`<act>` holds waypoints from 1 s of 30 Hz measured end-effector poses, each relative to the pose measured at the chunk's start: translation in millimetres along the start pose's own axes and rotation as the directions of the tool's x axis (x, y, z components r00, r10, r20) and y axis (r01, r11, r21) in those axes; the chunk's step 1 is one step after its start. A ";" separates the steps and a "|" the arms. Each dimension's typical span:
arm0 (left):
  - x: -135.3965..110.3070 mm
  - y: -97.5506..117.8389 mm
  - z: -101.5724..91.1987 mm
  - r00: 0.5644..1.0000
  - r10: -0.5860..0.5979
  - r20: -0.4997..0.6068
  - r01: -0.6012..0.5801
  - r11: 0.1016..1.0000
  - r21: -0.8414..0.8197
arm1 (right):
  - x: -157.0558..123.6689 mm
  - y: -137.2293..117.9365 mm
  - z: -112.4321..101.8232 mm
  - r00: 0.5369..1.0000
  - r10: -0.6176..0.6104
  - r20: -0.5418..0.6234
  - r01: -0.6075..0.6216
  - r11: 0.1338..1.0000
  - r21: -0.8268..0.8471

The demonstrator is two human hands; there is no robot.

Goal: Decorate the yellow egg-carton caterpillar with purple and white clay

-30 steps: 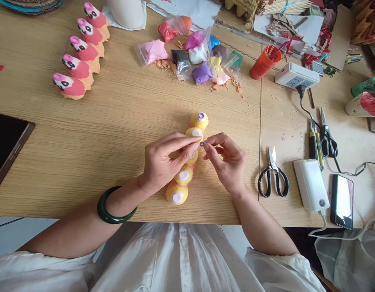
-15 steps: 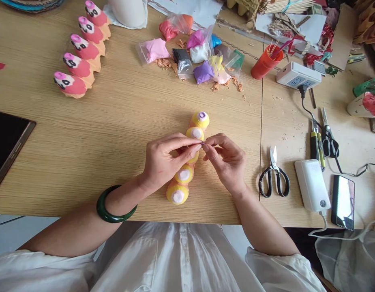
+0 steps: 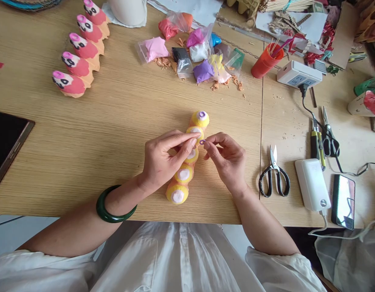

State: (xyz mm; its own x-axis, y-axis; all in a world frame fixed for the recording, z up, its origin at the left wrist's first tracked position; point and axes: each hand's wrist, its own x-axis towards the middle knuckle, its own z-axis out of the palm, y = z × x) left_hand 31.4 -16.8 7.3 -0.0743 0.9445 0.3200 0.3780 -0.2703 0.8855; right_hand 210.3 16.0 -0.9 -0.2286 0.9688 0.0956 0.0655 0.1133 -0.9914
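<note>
My right hand (image 3: 225,160) pinches a tiny purple clay ring (image 3: 202,142) between thumb and forefinger. Close beside the ring, my left hand (image 3: 166,156) has its thumb and fingers drawn together, with nothing visible in them. Both hands hover over a row of yellow-painted egg-carton bumps (image 3: 183,175), which lies slanted on the table. Each visible bump carries a pale pink-white clay disc, and the farthest one also bears a purple ring (image 3: 202,114). The left fingers partly hide the middle bumps.
Another carton row, pink with faces (image 3: 73,83), stands back left. Bags of coloured clay (image 3: 203,72) lie at the back beside a red cup (image 3: 266,61) of sticks. Scissors (image 3: 274,172), a power bank (image 3: 312,184) and a phone (image 3: 343,201) lie right; a dark tablet (image 3: 11,142) lies left.
The left fingertips have drawn back slightly from the right ones. The purple piece, earlier between both hands' fingertips, now shows as a ring in my right hand.
</note>
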 end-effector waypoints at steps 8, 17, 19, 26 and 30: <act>2.0 -1.2 0.4 1.000 -0.008 0.017 0.008 1.000 0.000 | 0.3 0.7 -0.6 1.000 0.010 0.020 -0.010 1.000 0.001; 0.8 -6.0 0.6 0.998 0.056 -0.001 -0.056 0.997 0.057 | 0.2 2.3 -0.3 0.999 0.017 0.028 -0.017 1.000 0.014; 0.8 -5.1 0.4 0.999 0.045 -0.002 -0.045 0.997 0.061 | 0.4 1.6 0.0 0.999 0.030 0.033 -0.031 0.999 0.009; 1.2 1.1 0.4 0.995 -0.091 0.032 0.093 0.994 -0.064 | 2.5 0.7 1.1 0.996 0.089 0.006 -0.089 0.994 0.056; 1.3 -0.4 0.7 0.997 -0.070 0.020 0.071 0.997 -0.027 | 2.0 -1.2 0.5 0.995 0.102 0.019 -0.103 0.992 0.067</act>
State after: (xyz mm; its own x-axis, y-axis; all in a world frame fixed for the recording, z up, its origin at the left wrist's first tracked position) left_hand 31.9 -15.4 7.1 -0.0819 0.9648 0.2501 0.3467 -0.2077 0.9147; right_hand 209.2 17.7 0.5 -0.2386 0.9711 -0.0079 0.0237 -0.0023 -0.9997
